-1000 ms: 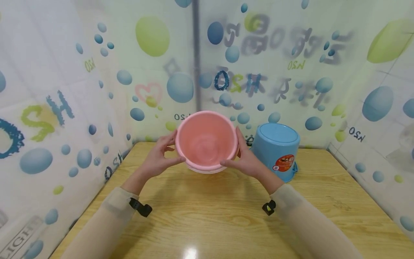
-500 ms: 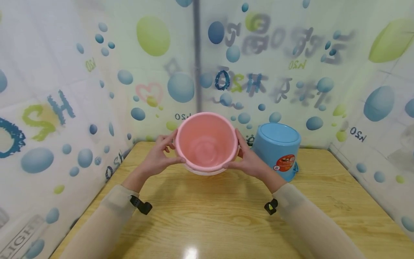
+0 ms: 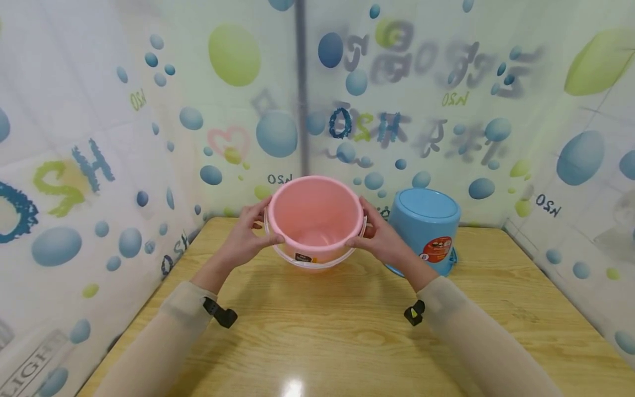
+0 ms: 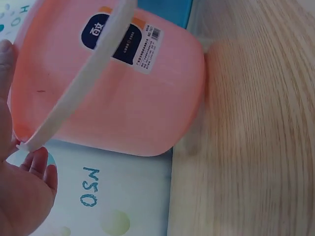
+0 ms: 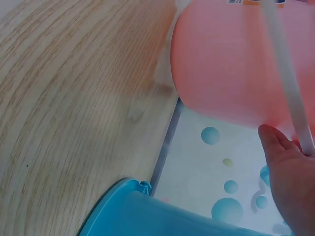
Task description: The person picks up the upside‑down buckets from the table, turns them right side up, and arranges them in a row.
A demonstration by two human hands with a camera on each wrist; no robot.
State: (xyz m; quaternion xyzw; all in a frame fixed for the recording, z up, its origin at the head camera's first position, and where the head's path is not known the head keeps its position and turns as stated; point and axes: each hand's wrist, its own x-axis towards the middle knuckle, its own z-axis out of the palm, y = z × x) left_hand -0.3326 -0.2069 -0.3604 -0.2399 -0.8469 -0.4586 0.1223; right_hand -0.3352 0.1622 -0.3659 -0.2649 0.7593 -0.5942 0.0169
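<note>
Both hands hold a pink bucket (image 3: 317,212) by opposite sides of its rim, over the back middle of the table. My left hand (image 3: 244,238) grips the left side with its thumb over the rim; my right hand (image 3: 383,240) grips the right side the same way. The bucket's mouth leans toward me. Its white handle (image 4: 81,81) hangs across the front, below a dark and orange label (image 3: 305,258). In the left wrist view, the bucket's base is close to the tabletop; whether it touches I cannot tell.
A blue bucket (image 3: 425,231) stands upside down right of the pink one, close to my right forearm, a red sticker on its side. The wooden table (image 3: 317,331) ends at a patterned curtain (image 3: 233,176) behind and at both sides.
The pink bucket has been lowered a little and tipped more upright, so its label and handle now show at the front. Both hands have kept their hold; the blue bucket stays put.
</note>
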